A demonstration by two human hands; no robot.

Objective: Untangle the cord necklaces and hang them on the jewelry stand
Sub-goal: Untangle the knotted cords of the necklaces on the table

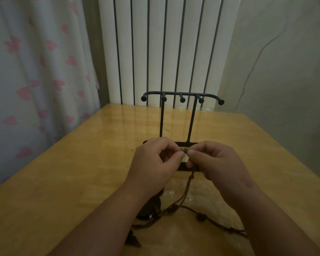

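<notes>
A black metal jewelry stand [181,97] rises at the middle of the wooden table [81,172], its hooks bare. Just in front of its base, my left hand [155,163] and my right hand [216,163] meet, each pinching the same brown cord [191,177] between thumb and forefinger. The cord drops from the fingers to a tangled heap of cord necklaces [174,209] with dark beads, lying on the table between my forearms. A dark round pendant [151,206] shows beside my left wrist, partly hidden by it.
A white ribbed radiator [164,43] stands behind the table's far edge. A curtain with pink hearts [35,71] hangs at the left, a plain wall at the right. A tiny gold bead [132,149] lies on the table left of my hands.
</notes>
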